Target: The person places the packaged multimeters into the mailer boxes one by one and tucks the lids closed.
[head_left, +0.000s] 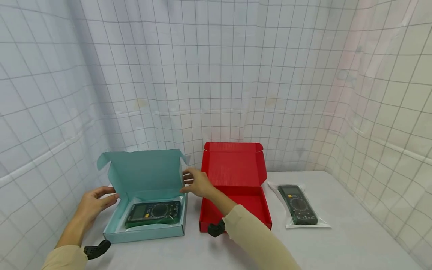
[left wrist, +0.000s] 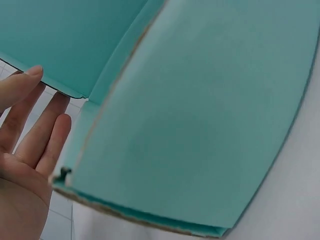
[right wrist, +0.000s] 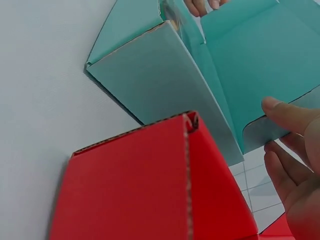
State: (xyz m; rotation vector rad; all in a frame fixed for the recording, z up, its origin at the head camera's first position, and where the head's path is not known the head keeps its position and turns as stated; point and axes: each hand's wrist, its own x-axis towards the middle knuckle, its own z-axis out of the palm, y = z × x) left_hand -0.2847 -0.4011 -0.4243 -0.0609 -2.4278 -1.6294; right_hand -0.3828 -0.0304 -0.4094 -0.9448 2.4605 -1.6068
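A teal cardboard box (head_left: 141,237) lies open on the table with its lid (head_left: 145,170) standing up. Inside it rests a dark green multimeter (head_left: 153,213) in a clear plastic bag. My left hand (head_left: 94,206) pinches the lid's left edge near the hinge; in the left wrist view its thumb (left wrist: 32,71) lies on the inner side with the fingers behind. At the lid's right side, my right hand (head_left: 199,183) holds the edge, thumb (right wrist: 282,111) on one face and fingers on the other.
Just right of the teal box sits a red cardboard box (head_left: 249,204), its lid (head_left: 233,165) folded back. Farther right lies a second multimeter (head_left: 297,204) in a clear bag. A gridded white curtain (head_left: 222,93) surrounds the white table (head_left: 351,210).
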